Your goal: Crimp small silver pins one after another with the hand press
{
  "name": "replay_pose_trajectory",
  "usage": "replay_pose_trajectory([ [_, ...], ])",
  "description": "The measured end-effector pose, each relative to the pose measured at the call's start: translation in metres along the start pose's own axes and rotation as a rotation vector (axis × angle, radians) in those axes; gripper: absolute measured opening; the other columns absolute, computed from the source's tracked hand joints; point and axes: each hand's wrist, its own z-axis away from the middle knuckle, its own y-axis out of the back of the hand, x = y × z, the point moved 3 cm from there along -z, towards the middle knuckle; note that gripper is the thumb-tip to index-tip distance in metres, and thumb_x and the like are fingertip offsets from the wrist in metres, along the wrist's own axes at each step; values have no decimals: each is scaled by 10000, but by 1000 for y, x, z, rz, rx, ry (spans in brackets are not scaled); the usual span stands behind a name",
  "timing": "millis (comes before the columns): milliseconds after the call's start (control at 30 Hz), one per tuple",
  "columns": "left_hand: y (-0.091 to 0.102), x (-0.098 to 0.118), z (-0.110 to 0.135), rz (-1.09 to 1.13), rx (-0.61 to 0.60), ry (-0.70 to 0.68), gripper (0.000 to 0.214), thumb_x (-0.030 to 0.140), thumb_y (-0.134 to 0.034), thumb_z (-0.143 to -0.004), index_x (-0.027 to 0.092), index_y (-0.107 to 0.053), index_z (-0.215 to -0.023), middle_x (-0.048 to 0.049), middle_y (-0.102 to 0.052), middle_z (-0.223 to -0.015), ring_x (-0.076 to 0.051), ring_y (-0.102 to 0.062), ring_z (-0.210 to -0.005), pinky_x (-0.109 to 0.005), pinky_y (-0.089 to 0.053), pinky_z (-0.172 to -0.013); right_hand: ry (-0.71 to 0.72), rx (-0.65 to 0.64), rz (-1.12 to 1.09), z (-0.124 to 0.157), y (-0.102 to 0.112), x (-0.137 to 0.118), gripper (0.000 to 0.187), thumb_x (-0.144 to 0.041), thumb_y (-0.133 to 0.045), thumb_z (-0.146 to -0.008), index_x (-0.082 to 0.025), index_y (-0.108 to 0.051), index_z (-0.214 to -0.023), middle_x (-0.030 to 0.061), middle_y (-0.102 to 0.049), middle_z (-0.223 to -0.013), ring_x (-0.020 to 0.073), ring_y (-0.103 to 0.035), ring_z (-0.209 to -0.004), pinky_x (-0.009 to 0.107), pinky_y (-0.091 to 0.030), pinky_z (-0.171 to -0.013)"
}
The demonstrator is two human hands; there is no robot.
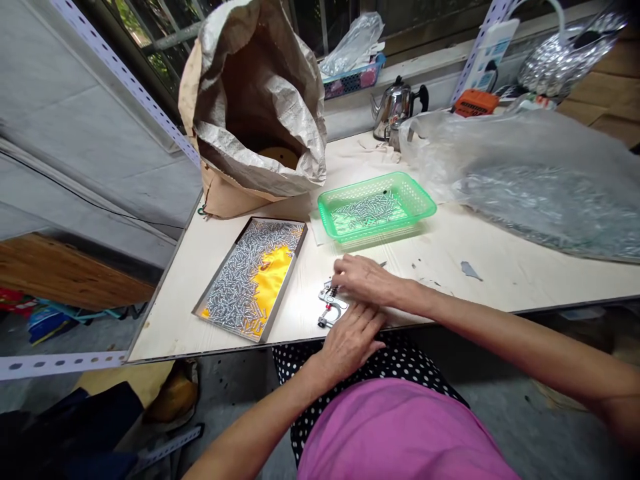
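A small metal fixture (327,308) with a red part and a black knob lies near the table's front edge. My left hand (353,333) rests against its right side, fingers bent over it and thumb below; part of the grip is hidden. Over the fixture's far end, my right hand (365,277) has its fingers drawn together, and whatever is between the fingertips is too small to make out. To the left, a shallow metal tray (280,307) with a yellow bottom holds many small silvery pins. More such pins (370,208) lie in a green plastic basket (333,233) beyond my hands.
A large open paper sack (215,160) stands behind the tray. A clear plastic bag (545,200) spreads over the table's right side. Farther back are a metal kettle (397,107), an orange box (475,103) and a blue basket (353,83). Small scraps (470,270) lie right of my hands.
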Motion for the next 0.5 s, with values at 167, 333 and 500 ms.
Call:
replay_pose_trajectory([
  [167, 27, 38, 13, 16, 70, -146, 317, 302, -511, -968, 119, -584, -1217, -129, -672, -1198, -200, -622, -1144, -330, -498, -1009, 304, -45, -20, -23, -12, -44, 174, -255, -619, -894, -197, -690, -746, 77, -627, -924, 244, -454, -980, 347, -323, -741],
  [333, 91, 40, 45, -114, 385, -279, 142, 169, -589, -914, 109, -644, -1031, -44, -707, -830, -130, -631, -775, -264, -542, -802, 338, 39, -113, -33, -31, -50, 184, -201, -544, -929, -160, -637, -776, 78, -629, -873, 215, -488, -913, 348, -350, -760],
  [500, 143, -73, 62, -526, 349, 494, 191, 235, -511, -964, 164, -688, -981, -68, -670, -877, -199, -555, -839, -308, -476, -713, 172, 438, -455, -31, 1, -34, 147, -213, -468, -957, -166, -600, -913, 56, -638, -845, 173, -544, -788, 313, -420, -735],
])
